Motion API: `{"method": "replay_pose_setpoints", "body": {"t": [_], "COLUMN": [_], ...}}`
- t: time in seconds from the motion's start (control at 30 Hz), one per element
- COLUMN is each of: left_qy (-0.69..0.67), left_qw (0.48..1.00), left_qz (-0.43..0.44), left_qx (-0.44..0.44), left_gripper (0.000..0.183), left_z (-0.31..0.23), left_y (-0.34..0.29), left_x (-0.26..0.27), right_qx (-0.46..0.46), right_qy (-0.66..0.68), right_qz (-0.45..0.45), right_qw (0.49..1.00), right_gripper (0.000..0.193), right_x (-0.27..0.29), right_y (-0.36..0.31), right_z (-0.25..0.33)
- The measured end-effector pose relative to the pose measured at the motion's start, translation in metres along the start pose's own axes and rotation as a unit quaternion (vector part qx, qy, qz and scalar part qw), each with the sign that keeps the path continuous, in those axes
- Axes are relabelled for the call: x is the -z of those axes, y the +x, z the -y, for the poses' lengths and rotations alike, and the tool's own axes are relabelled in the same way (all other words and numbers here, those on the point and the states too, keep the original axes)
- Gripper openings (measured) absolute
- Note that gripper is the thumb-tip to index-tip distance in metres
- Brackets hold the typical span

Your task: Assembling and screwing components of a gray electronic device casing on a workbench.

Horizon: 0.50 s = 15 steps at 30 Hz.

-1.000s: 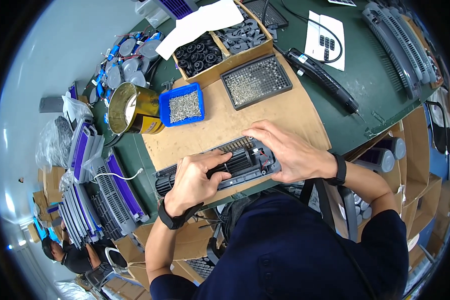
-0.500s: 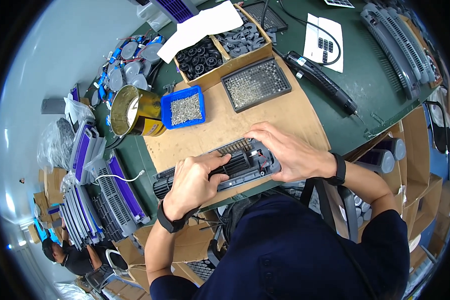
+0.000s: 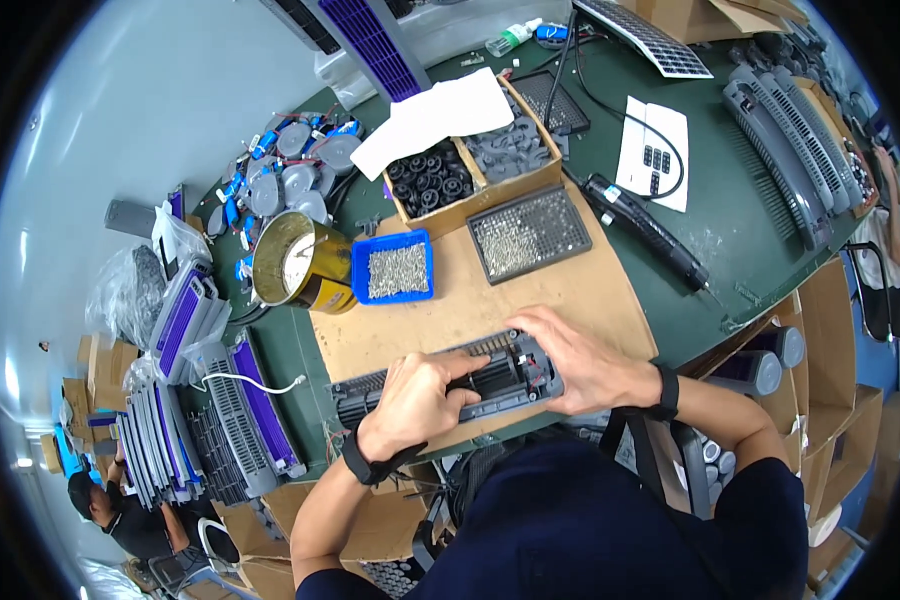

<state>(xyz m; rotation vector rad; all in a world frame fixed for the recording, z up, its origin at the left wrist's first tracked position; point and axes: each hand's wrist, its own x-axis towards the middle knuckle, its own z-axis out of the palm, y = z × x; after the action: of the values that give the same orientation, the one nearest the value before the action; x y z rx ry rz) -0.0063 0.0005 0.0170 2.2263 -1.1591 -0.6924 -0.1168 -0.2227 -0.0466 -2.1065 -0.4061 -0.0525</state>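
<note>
A long grey fan housing point(image 3: 500, 405) lies at the near edge of a cardboard sheet, its inner side facing up. Inside it sits a black ribbed fan roller point(image 3: 494, 379), partly covered by my fingers. My left hand point(image 3: 418, 398) is closed on the roller from above, thumb and index finger pinching its middle. Round the housing's right end, my right hand point(image 3: 595, 372) is wrapped, fingers on the far edge and thumb hidden. Thin red wires point(image 3: 533, 366) show in the compartment beside that hand.
Beyond lie a blue tray point(image 3: 431, 262) of screws, a black screw plate point(image 3: 530, 235), a yellow can point(image 3: 320, 265) and a divided box point(image 3: 450, 215) of black parts. An electric screwdriver point(image 3: 650, 235) rests at right. Purple-grey fan housings point(image 3: 240, 420) stack at left, where another person point(image 3: 120, 515) sits.
The view has tilted, so the bench and my hands appear lower and slightly further right. Both hands keep their hold on the housing and roller.
</note>
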Motion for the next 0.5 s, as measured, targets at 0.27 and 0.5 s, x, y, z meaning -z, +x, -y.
{"method": "replay_pose_setpoints", "body": {"t": [0.27, 0.5], "left_qy": [0.029, 0.032], "left_qw": [0.999, 0.999], "left_qz": [0.006, -0.016], "left_qx": [0.031, 0.002], "left_gripper": [0.042, 0.042], "left_z": [-0.01, -0.003], "left_y": [0.002, 0.0], "left_x": [0.009, 0.0], "right_qx": [-0.003, 0.005], "right_qy": [-0.011, -0.014], "right_qz": [-0.007, -0.028], "right_qw": [1.0, 1.0], "right_gripper": [0.094, 0.094], "right_x": [0.003, -0.004], "right_y": [0.003, -0.001], "right_z": [0.002, 0.001]}}
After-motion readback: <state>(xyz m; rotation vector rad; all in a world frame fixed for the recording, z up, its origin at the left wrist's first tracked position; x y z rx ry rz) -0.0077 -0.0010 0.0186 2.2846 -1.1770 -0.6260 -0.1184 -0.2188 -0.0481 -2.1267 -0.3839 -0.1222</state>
